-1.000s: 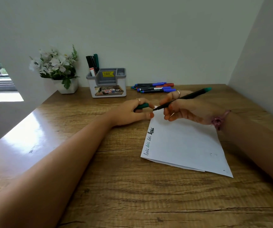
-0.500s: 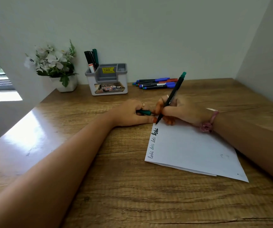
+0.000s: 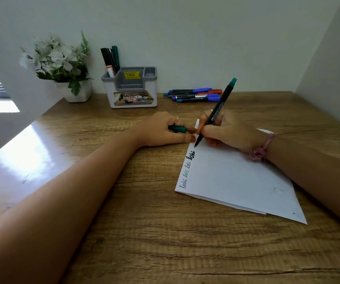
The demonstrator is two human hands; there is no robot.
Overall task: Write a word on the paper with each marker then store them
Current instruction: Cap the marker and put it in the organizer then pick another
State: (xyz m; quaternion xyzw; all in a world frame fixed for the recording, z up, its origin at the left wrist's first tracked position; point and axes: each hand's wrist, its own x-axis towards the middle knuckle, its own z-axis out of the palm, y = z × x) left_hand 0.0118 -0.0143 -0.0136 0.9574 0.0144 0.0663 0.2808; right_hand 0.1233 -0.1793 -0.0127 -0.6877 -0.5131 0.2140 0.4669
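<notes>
Front half of the table (image 3: 165, 242) is wide open, but the back edge is crowded: plant (image 3: 62, 64), organizer (image 3: 131, 90), loose markers (image 3: 193, 94). Walls close both sides.

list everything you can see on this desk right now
desk: 1, wood, fills the foreground
paper: white, a few sheets, right of centre, words along its left edge
marker: 1, black with green end, tip at the paper
cap: 1, green
organiser: 1, grey-white, back, markers upright inside
loose markers: several, blue and red caps, back
flower pot: 1, white
hands: left holds the cap, right grips the marker
</notes>
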